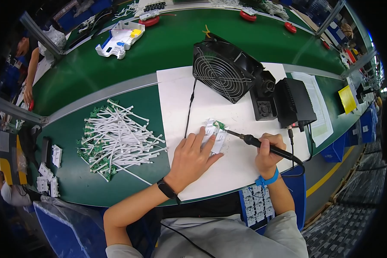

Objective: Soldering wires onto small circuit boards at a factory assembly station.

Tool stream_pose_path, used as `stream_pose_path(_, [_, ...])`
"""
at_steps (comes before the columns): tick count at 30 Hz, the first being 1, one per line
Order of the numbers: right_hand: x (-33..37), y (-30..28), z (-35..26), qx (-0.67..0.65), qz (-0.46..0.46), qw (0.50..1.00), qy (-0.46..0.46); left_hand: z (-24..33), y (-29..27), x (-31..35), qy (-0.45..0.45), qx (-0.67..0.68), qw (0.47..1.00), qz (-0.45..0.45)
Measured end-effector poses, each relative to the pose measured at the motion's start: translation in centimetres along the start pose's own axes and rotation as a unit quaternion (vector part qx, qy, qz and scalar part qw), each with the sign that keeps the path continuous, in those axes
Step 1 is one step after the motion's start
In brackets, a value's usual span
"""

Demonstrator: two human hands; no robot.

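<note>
My right hand (pixel 269 154) is wrapped round the black handle of a soldering iron (pixel 262 144). Its metal tip reaches left to a small green circuit board (pixel 219 125), at or very near the board's edge. That board sits at the far end of a white plastic holder (pixel 219 139) on the white sheet. My left hand (pixel 193 157) steadies the holder, fingers along its left side and over it, thumb at its near end. Fingers partly hide the holder. Left of this hand lies a heap of white cables (pixel 120 135) with green boards at their ends.
Beyond my hands stand a black fan (pixel 222 71) and a black power box (pixel 294 103). The iron's cord (pixel 294 172) loops at the right. White plastic parts (pixel 47 176) lie far left. A white housing (pixel 120 38) rests on the green belt. Another person's hand (pixel 28 94) is at the left.
</note>
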State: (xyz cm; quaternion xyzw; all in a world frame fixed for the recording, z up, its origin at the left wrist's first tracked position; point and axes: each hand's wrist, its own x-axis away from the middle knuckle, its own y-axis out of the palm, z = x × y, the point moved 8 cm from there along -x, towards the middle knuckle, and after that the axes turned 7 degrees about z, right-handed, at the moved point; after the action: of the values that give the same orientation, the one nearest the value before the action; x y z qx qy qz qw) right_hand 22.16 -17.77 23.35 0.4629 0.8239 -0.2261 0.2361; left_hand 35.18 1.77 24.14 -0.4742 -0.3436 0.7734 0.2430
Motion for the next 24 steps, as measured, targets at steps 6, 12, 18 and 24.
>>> stream_pose_path(6, [0.0, 0.1, 0.2, -0.006, -0.003, 1.0, 0.005, 0.1, 0.1, 0.1, 0.01, 0.002, 1.0, -0.003])
stream_pose_path(12, [-0.3, 0.8, -1.3, -0.002, -0.039, 0.995, -0.093, 0.0, 0.1, 0.0, -0.001, -0.003, 1.0, 0.002])
stream_pose_path(18, [-0.2, 1.0, -1.3, 0.004, -0.058, 0.993, -0.104, 0.0, 0.0, 0.0, -0.003, -0.004, 1.0, 0.0])
stream_pose_path(24, [0.0, 0.0, -0.4, 0.009, 0.008, 1.0, -0.024, 0.0, 0.0, 0.0, 0.003, 0.0, 1.0, 0.007])
